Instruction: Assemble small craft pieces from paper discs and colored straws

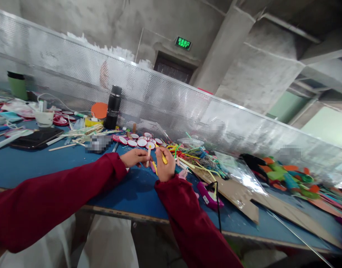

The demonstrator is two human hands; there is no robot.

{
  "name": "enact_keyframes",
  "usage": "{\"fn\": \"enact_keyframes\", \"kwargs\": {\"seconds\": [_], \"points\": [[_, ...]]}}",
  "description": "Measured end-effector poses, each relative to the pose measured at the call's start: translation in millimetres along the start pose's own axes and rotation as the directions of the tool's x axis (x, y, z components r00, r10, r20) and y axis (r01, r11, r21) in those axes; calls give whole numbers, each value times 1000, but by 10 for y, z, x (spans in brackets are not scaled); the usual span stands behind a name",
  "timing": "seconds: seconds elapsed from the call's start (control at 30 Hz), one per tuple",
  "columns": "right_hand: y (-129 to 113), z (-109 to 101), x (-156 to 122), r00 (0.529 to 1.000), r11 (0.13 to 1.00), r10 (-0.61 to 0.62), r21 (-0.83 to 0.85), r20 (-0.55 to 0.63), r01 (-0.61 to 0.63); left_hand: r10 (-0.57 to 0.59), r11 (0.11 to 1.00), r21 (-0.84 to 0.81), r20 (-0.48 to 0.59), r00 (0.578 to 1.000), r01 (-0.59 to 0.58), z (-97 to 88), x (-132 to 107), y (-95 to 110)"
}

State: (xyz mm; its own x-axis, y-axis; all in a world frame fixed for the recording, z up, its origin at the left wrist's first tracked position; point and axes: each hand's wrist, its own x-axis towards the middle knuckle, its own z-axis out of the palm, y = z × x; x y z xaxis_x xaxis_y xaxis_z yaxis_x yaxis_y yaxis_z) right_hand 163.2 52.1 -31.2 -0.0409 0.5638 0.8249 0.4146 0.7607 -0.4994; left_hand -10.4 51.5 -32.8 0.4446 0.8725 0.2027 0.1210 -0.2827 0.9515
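Note:
Both my arms in dark red sleeves reach over a blue worktable (26,163). My left hand (134,157) is closed and pinches a pale wooden craft stick (149,155) that stands nearly upright. My right hand (164,166) is closed round a yellow stick-like piece (164,159), right beside the wooden stick. The two hands are almost touching. Just beyond them lies a row of several round red-and-white discs (137,141). A tangle of coloured sticks and straws (196,156) lies to the right of my hands.
A magenta glue gun (208,195) with a black cord lies by my right forearm, on cardboard sheets (243,197). A black bottle (113,107), a black tablet (37,137), a white cup (44,118) and a green container (17,85) stand to the left. A perforated metal screen (173,104) closes the back.

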Motion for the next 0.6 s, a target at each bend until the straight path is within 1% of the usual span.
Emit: {"fn": "enact_keyframes", "kwargs": {"seconds": [0.1,0.2,0.3,0.37,0.43,0.47,0.53,0.6], "points": [[9,8,-3,999,1000,-13,-11,-29,13,-15,1000,-9,11,1000,15,13,-3,11],[-3,-38,16,998,1000,-16,-25,-62,14,-8,1000,4,3,1000,8,10,0,29],[-1,-143,60,992,999,-36,-40,-118,32,26,1000,16,-74,997,-25,-25,-2,61],[16,-234,82,981,998,-54,-55,-187,44,49,998,32,-142,989,-45,-60,-14,86],[39,-334,79,964,996,-49,-79,-261,29,58,998,49,-204,977,-49,-91,-32,111],[51,-386,66,960,995,-45,-98,-275,19,59,997,54,-230,972,-47,-102,-43,122],[73,-496,20,969,988,-43,-153,-242,6,59,997,56,-269,961,-46,-109,-63,139],[91,-608,-46,988,973,-51,-228,-143,17,62,997,59,-290,955,-47,-102,-77,148]]}}
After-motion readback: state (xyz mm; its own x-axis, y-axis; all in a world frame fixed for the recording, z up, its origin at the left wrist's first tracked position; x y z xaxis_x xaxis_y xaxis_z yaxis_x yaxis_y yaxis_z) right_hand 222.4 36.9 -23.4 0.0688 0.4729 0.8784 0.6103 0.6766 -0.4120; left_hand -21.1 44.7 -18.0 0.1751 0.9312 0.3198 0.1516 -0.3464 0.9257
